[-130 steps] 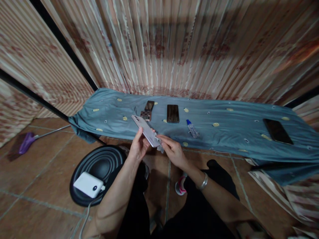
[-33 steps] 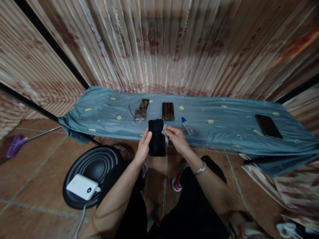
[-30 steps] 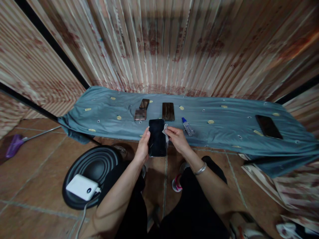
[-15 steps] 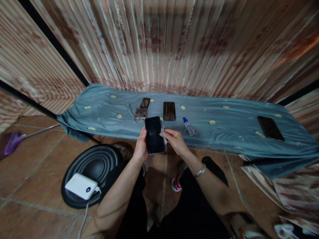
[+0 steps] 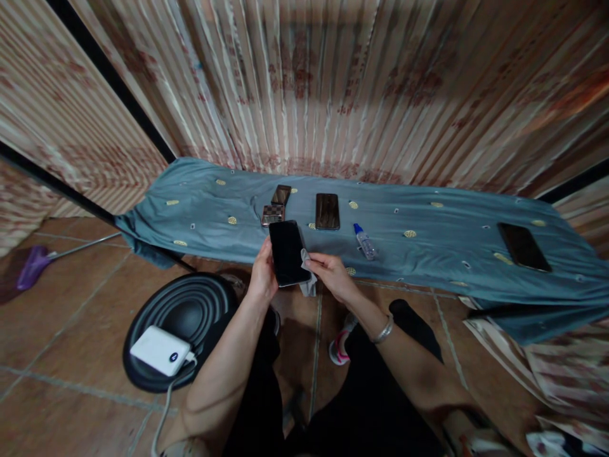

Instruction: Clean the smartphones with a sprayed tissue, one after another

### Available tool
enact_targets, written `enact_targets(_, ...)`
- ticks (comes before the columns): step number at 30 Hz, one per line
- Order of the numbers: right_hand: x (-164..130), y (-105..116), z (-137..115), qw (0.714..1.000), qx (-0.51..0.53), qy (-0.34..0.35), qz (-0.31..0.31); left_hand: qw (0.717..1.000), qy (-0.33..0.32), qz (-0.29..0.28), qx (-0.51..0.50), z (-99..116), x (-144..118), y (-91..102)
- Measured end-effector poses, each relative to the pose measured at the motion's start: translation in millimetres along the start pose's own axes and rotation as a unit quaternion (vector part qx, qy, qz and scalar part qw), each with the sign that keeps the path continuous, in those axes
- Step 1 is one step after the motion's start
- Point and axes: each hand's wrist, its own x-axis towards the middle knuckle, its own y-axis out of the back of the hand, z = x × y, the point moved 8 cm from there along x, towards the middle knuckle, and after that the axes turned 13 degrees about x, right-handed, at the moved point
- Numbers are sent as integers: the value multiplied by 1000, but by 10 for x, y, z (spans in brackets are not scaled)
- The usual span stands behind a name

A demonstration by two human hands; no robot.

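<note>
Two hands are closed on things above the blue cloth's (image 5: 428,251) near edge: a black phone (image 5: 287,252) is gripped by the left hand (image 5: 263,277), a small wipe (image 5: 308,274) pinched against it by the right hand (image 5: 332,277).

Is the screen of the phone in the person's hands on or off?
Off, as far as it shows: the phone, held by the left hand, faces up with a plain black screen.
</note>
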Motion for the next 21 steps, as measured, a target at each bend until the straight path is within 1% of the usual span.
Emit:
enact_targets(3, -15, -47, -15, 998, -47, 13, -27, 999, -14, 24, -36, 47, 29, 73)
enact_targets(6, -26, -71, -79, 992, -104, 26, -71, 999, -22, 30, -35, 88, 51, 115)
enact_targets(8, -40, -81, -129, 979, -162, 22, -122, 999, -9, 32, -30, 81, 66, 137)
enact_targets(9, -51, -84, -144, 968, -200, 14, -154, 999, 2, 32, -32, 67, 72, 139)
enact_targets(10, -56, -59, -175, 958, -230, 11, -170, 999, 14, 30, -39, 48, 74, 134)
enact_targets(11, -52, -12, -224, 954, -249, 14, -168, 998, 24, 30, -48, 27, 73, 125)
enact_targets(12, -47, 33, -277, 950, -265, 21, -165, 997, 33, 30, -56, 6, 67, 111)
enact_targets(14, -28, 151, -430, 949, -286, 59, -119, 997, 45, 32, -62, -33, 44, 74)
enact_targets(16, -31, 276, -610, 945, -301, 118, -37, 997, 50, 31, -49, -68, 9, 24)
enact_targets(18, -85, 342, -765, 929, -317, 186, 43, 998, 58, 20, -34, -112, -32, -44)
enact_targets(19, -126, 326, -814, 916, -328, 220, 64, 998, 62, 12, -29, -136, -52, -82)
enact_targets(20, -168, 270, -839, 903, -342, 251, 67, 997, 66, 2, -26, -159, -70, -121)
enact_targets(21, -211, 177, -837, 888, -359, 282, 51, 997, 70, -9, -24, -182, -84, -159)
